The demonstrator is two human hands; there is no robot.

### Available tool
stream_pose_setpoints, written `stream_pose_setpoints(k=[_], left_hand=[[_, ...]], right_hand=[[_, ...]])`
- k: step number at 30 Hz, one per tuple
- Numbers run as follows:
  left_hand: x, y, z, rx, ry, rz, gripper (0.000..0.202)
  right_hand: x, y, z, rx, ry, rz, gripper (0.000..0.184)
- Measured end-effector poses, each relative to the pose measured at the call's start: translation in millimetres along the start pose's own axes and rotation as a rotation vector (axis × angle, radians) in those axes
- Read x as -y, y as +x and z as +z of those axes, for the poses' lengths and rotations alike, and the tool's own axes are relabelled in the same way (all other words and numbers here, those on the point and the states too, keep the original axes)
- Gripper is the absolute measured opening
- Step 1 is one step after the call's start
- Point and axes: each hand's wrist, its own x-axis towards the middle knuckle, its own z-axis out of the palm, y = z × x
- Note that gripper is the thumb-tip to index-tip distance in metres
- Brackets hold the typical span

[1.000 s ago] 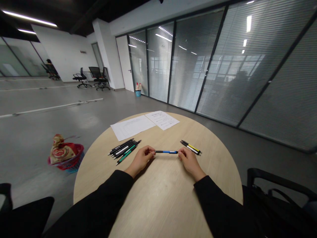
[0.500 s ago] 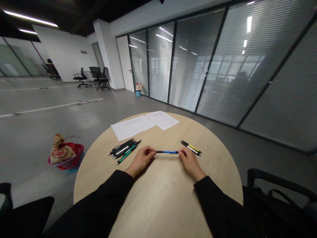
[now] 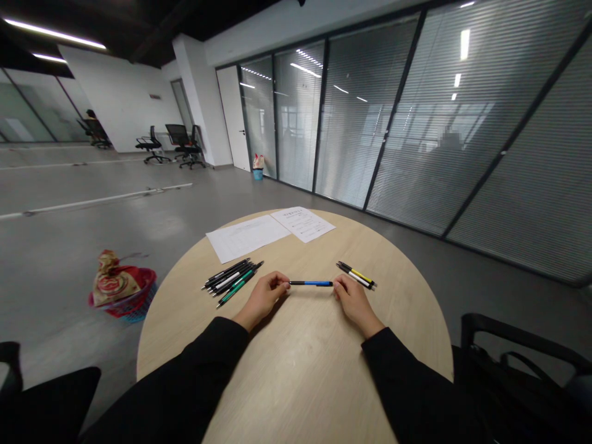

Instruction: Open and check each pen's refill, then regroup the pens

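Observation:
A blue and black pen [image 3: 311,283] is held level between my two hands, a little above the tabletop. My left hand [image 3: 264,297] pinches its black end with thumb and fingers, and my right hand [image 3: 355,302] pinches the opposite end. Left of my left hand lies a bunch of several pens [image 3: 232,280], mostly black, with green ones nearest me and a white-barrelled one among them. Just beyond my right hand, a yellow and black pen [image 3: 358,274] and a white and black pen [image 3: 363,282] lie side by side.
Two printed sheets of paper [image 3: 247,237] lie at the far side of the round wooden table [image 3: 300,382]. On the floor to the left stands a basket [image 3: 150,290] with a paper bag [image 3: 113,283] in it. A black chair [image 3: 522,339] is close on the right.
The pen appears slightly rotated about its length, its clip showing differently. Both hands keep their places and their pinch on it.

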Motion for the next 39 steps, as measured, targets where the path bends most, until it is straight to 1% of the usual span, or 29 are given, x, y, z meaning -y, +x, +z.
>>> stream_pose_setpoints(k=[14, 19, 23, 27, 31, 35, 39], left_hand=[[-0.2, 0.3, 0.9, 0.0, 0.02, 0.012, 0.024], [-3.2, -0.9, 0.8, 0.003, 0.029, 0.014, 0.022], [-1.4, 0.2, 0.0, 0.004, 0.016, 0.016, 0.022], [0.3, 1.1, -0.1, 0.007, 0.008, 0.024, 0.021], [-1.6, 0.1, 0.3, 0.008, 0.01, 0.026, 0.022], [-3.6, -1.0, 0.7, 0.01, 0.001, 0.022, 0.023], [-3.9, -1.4, 1.0, 0.017, -0.002, 0.011, 0.022]], right_hand=[[-0.5, 0.6, 0.4, 0.007, -0.015, -0.002, 0.029], [-3.0, 1.0, 1.7, 0.008, -0.013, -0.007, 0.03], [-2.9, 0.8, 1.3, 0.011, -0.008, -0.003, 0.03], [-5.9, 0.5, 3.1, 0.006, 0.047, 0.02, 0.027], [-14.5, 2.0, 8.7, -0.022, 0.139, 0.07, 0.021], [-21.9, 4.0, 12.6, -0.051, 0.167, 0.086, 0.02], [-23.4, 4.5, 12.4, -0.056, 0.179, 0.1, 0.018]])
